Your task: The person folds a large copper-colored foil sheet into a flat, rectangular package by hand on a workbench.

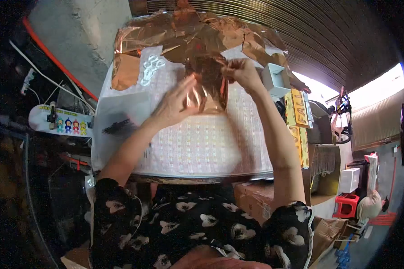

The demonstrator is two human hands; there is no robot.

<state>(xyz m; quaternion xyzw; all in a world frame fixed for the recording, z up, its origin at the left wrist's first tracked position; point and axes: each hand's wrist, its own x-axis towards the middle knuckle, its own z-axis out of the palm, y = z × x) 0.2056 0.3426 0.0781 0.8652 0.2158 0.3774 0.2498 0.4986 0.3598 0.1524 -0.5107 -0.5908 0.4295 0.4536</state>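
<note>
A shiny copper-coloured foil piece (pixel 213 105), perhaps a bag, lies at the middle of the cloth-covered table (pixel 193 148). My left hand (pixel 177 101) rests along its left edge with the fingers stretched out, slightly blurred. At the upper right of the foil, my right hand (pixel 243 74) is closed in a pinch on its edge. More crumpled copper foil (pixel 148 38) spreads across the far side of the table. A bundle of white loops (pixel 151 67) lies to the left of my hands.
A small white box (pixel 275 80) stands at the table's right edge, beside yellow printed boxes (pixel 300 107). On the left is a white board with cartoon figures (pixel 45 119). Farther right are a red stool (pixel 346 205) and a person (pixel 371 205).
</note>
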